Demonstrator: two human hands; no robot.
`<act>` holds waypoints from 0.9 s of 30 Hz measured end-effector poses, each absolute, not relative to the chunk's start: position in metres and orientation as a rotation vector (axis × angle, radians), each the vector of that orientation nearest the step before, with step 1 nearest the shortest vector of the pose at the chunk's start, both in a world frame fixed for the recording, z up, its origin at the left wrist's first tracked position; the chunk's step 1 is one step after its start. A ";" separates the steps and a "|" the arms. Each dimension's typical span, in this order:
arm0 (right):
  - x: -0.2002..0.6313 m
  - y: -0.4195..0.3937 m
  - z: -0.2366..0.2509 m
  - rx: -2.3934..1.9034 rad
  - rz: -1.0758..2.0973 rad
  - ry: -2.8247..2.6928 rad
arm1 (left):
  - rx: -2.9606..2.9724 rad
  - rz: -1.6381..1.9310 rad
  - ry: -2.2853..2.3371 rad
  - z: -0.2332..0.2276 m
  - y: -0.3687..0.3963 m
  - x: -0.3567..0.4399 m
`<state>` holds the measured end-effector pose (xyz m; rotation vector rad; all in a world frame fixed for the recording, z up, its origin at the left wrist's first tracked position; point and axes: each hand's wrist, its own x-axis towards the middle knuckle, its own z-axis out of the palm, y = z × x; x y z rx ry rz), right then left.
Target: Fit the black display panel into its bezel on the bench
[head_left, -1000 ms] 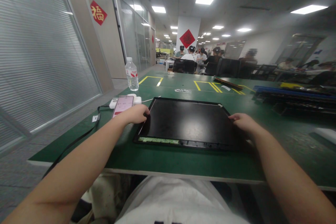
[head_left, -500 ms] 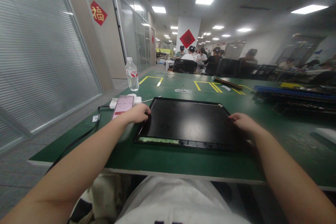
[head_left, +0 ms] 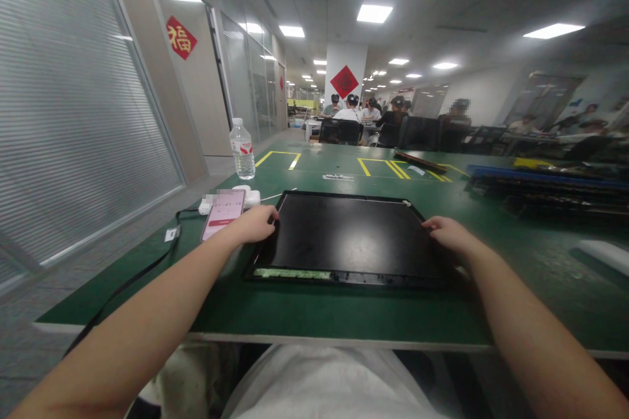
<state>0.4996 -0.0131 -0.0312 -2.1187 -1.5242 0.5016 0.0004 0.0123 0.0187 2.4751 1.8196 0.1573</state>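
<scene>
A black panel (head_left: 344, 236) lies flat on the green worktop (head_left: 304, 308), close to its near edge, with a greenish strip along the panel's near side. The left hand (head_left: 255, 224) rests on the panel's left edge, its grip curled over the rim with the thumb on the panel's corner area. The right hand (head_left: 449, 232) lies on the panel's right edge, fingers bent down onto the rim; whether they close under it cannot be told.

Just left of the panel, touching distance from the left hand, a phone (head_left: 223, 222) lies with a pink screen lit. Beyond the phone, still left of the panel, sits a white charger (head_left: 248, 198), and a black cable (head_left: 147, 268) runs from that spot off the worktop's left edge. Farther behind the panel's left corner stands a water bottle (head_left: 242, 149), upright. Behind the panel, yellow tape lines (head_left: 383, 165) mark the worktop. To the right of the panel and farther back lie dark stacked trays (head_left: 545, 186). Well beyond the panel, other people (head_left: 354, 114) sit at tables.
</scene>
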 end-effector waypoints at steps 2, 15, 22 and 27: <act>0.499 -0.012 -0.031 -2.133 0.482 -1.523 | 2.429 0.150 1.815 0.018 0.011 0.000; 0.492 -0.012 -0.025 -2.177 0.383 -1.587 | 2.529 0.092 1.732 0.012 0.015 -0.001; 0.492 -0.008 -0.028 -2.171 0.318 -1.649 | 2.544 0.107 1.711 0.011 0.016 -0.002; 0.496 0.012 -0.030 -2.159 0.155 -1.854 | 2.583 0.095 1.685 0.010 0.017 -0.003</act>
